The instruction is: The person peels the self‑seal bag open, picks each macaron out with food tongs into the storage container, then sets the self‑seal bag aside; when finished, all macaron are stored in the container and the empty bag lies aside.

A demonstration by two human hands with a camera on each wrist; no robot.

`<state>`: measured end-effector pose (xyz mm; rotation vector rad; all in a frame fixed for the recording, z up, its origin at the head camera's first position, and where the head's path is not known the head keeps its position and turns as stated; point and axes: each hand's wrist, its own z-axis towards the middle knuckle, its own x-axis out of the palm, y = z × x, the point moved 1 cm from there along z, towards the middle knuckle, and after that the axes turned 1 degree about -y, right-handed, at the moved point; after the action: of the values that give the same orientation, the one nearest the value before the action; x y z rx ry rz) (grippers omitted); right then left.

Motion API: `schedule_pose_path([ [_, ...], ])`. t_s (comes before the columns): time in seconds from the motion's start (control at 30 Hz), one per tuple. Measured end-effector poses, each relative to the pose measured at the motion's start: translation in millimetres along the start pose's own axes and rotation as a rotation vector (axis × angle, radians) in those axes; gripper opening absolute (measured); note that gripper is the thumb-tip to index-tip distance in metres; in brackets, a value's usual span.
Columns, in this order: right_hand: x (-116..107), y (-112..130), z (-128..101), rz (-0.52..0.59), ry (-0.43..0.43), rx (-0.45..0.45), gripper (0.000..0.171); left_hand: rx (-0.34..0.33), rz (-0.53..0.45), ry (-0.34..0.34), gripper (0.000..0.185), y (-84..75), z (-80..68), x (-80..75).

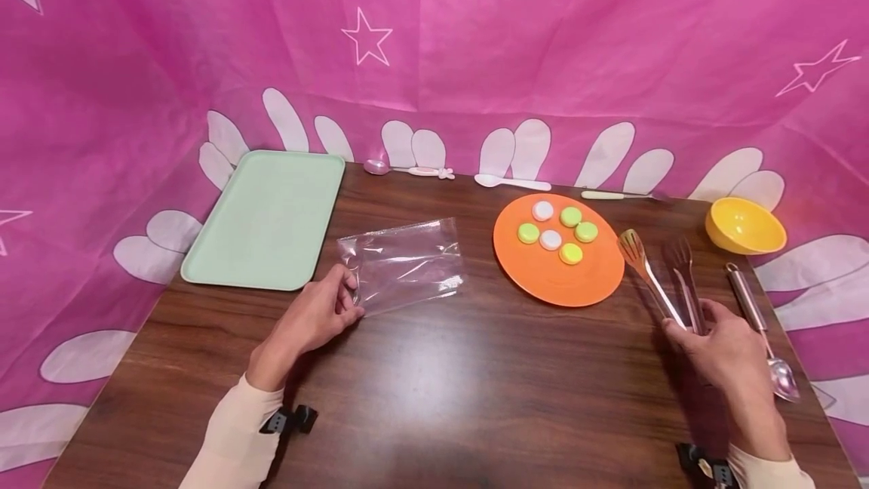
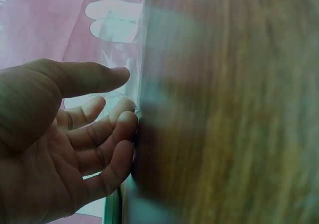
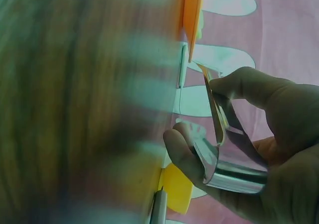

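A clear plastic bag lies flat on the table. At its left end my left hand touches the edge, thumb and fingertips apart; in the left wrist view the loosely bent fingers rest against the tabletop. My right hand holds metal serving tongs near their bend, their slotted ends spread apart and pointing toward the orange plate. In the right wrist view the tongs sit between thumb and fingers. Several small round yellow-green and white pieces lie on the plate.
A pale green tray stands at the left. Along the back lie a pink spoon, a white spoon and a pale-handled utensil. At the right are a yellow bowl and a metal ladle near the edge.
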<state>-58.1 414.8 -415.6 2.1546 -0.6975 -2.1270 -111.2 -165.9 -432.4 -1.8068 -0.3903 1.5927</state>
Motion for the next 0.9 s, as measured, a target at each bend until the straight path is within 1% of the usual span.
schedule_pose_path([
  [0.23,0,6,1,-0.01,0.049,0.034,0.072,0.028,0.003,-0.017,0.031,0.4,-1.3,1.6],
  [0.37,-2,3,-1,-0.022,0.03,0.06,0.07,0.037,-0.002,-0.021,0.029,1.6,-1.1,1.4],
  [0.47,0,-1,0,-0.039,0.002,0.053,0.069,0.036,-0.002,-0.023,0.028,2.4,-1.3,0.2],
  [0.53,2,-1,1,-0.051,0.0,0.047,0.07,0.037,0.0,-0.025,0.028,2.5,-1.9,-0.8],
  [0.77,4,5,3,-0.099,0.085,0.071,0.074,0.048,0.006,-0.035,0.026,1.1,-2.0,-0.7],
  [0.83,4,9,3,-0.114,0.094,0.069,0.074,0.049,0.01,-0.051,0.024,0.7,-1.3,-0.2],
  [0.9,4,12,2,-0.117,0.104,0.081,0.077,0.057,0.025,-0.086,0.021,-0.2,-0.1,0.5],
])
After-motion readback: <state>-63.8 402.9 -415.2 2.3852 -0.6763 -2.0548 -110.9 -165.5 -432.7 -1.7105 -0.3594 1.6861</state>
